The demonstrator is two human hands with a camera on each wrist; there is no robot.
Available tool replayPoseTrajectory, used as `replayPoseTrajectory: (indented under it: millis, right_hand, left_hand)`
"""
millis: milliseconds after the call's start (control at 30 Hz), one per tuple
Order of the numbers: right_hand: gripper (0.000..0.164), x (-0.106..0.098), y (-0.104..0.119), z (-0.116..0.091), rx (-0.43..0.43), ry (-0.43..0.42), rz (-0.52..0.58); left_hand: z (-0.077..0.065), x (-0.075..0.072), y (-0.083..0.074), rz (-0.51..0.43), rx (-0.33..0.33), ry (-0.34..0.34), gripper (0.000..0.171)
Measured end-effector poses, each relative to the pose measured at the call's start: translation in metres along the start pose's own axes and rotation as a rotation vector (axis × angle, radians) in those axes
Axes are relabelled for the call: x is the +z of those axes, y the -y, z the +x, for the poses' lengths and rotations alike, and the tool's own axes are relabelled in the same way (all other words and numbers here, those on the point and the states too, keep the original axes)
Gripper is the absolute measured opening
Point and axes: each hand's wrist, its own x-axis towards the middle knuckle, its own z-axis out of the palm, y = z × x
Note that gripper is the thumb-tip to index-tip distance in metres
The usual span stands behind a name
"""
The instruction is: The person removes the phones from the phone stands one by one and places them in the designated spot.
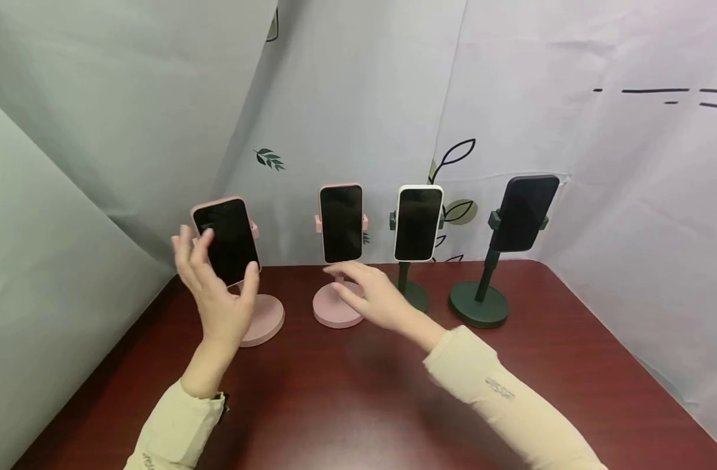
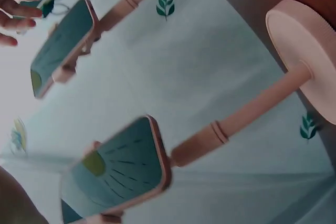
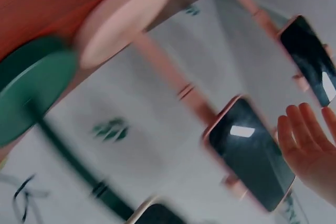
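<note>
Spread fingers of my left hand (image 1: 220, 297) stand before the leftmost phone (image 1: 231, 241), which has a pink rim and leans on a pink phone stand (image 1: 267, 320). Whether they touch its screen cannot be told. My right hand (image 1: 372, 297), fingers extended leftward, hovers at the second pink stand (image 1: 335, 310), below its pink-rimmed phone (image 1: 342, 225). That hand hides part of the stand's post. Neither hand holds anything. Both pink-rimmed phones show in the left wrist view, the nearer one (image 2: 131, 166) low, and in the right wrist view, where the second phone (image 3: 249, 153) is central.
Further right, a white-rimmed phone (image 1: 419, 223) sits in a dark green stand (image 1: 415, 297). At the far right, a black phone (image 1: 525, 212) is tilted in another green stand (image 1: 478, 305). All stand on a dark red table (image 1: 335, 391) before a pale printed curtain (image 1: 358, 98).
</note>
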Motion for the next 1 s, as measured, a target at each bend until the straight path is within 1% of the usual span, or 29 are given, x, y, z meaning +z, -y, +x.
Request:
replayPoseTrajectory:
  millis: [67,133,200,300,433,500,600,700,800,867,933,1000]
  right_hand:
    - [0.031,0.008,0.006,0.014,0.027,0.027,0.056]
    - [0.034,0.015,0.008,0.030,0.032,0.064,0.055]
    - [0.037,0.021,0.010,0.046,0.032,0.093,0.049]
    - [0.041,0.033,0.010,0.069,0.048,0.122,0.091]
    - [0.045,0.047,0.007,0.093,0.145,0.097,0.230]
    - [0.047,0.052,0.006,0.102,0.205,0.077,0.307]
    - [0.050,0.058,0.005,0.113,0.271,0.066,0.400]
    - [0.052,0.062,0.006,0.120,0.297,0.072,0.511]
    - [0.053,0.065,0.010,0.124,0.308,0.100,0.651]
    - [0.053,0.067,0.014,0.125,0.325,0.117,0.718]
    - [0.052,0.068,0.017,0.126,0.348,0.126,0.758]
    - [0.051,0.069,0.018,0.126,0.373,0.120,0.762]
  left_hand:
    - [0.003,-0.002,0.005,-0.035,-0.094,-0.004,0.068]
    - [0.006,-0.003,0.012,-0.079,-0.186,0.007,0.074]
    - [0.009,-0.003,0.019,-0.119,-0.261,0.019,0.077]
    - [0.010,-0.003,0.028,-0.162,-0.368,0.021,0.076]
    - [0.008,-0.003,0.036,-0.218,-0.487,0.014,0.068]
    - [0.008,-0.002,0.039,-0.248,-0.512,0.018,0.064]
    - [0.009,0.002,0.042,-0.310,-0.505,0.028,0.058]
    - [0.012,0.007,0.042,-0.357,-0.509,0.019,0.052]
    - [0.014,0.011,0.038,-0.350,-0.540,-0.009,0.048]
    - [0.017,0.010,0.030,-0.320,-0.570,-0.026,0.048]
    - [0.019,0.012,0.027,-0.306,-0.595,-0.048,0.048]
    - [0.020,0.015,0.025,-0.289,-0.615,-0.066,0.049]
